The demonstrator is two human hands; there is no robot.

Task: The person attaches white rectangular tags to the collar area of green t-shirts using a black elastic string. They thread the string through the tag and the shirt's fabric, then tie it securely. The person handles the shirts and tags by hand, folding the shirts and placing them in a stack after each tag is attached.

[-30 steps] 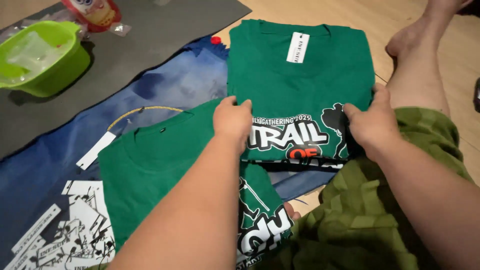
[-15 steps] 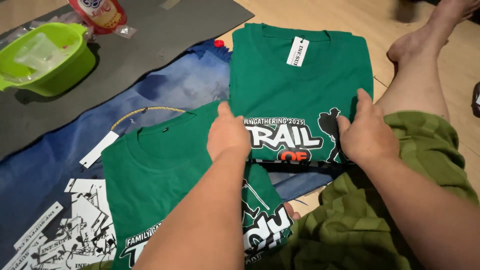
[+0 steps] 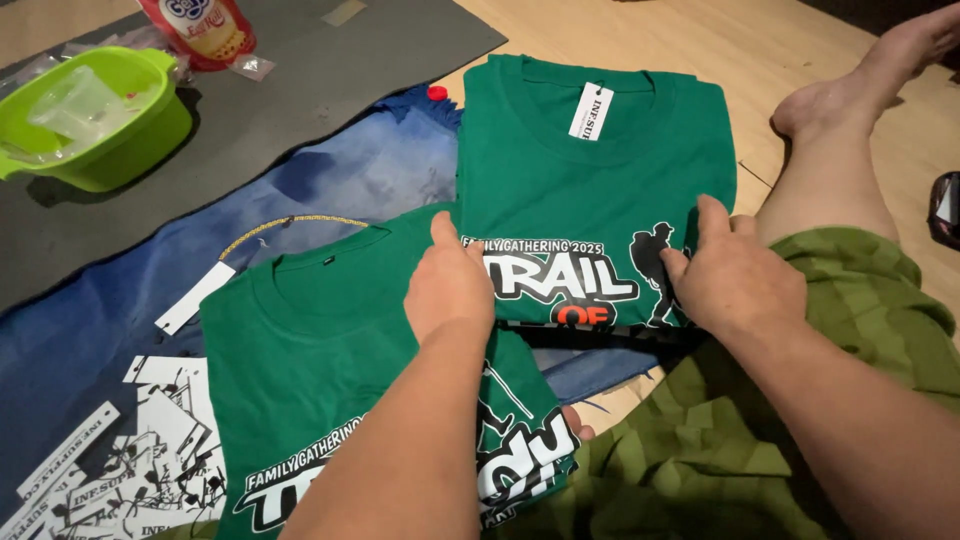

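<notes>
A folded green T-shirt (image 3: 560, 170) with a white and orange print and a white neck tag lies ahead of me on the floor. My left hand (image 3: 448, 283) rests fingers-down on its lower left edge. My right hand (image 3: 732, 278) presses flat on its lower right part, over the printed hiker figure. A second green T-shirt (image 3: 310, 370) with a white print lies nearer, under my left forearm. Both hands lie on the cloth; no grip shows.
A blue cloth (image 3: 360, 180) lies under the shirts on a dark grey mat (image 3: 300, 70). A lime green basin (image 3: 100, 110) and a red snack pouch (image 3: 198, 28) stand at the back left. Several white paper tags (image 3: 140, 450) lie at the front left. My bare leg (image 3: 840, 150) stretches right.
My hands have shifted slightly on the far shirt's lower edge, smoothing it; the view has tilted a little. The shirts stay in place.
</notes>
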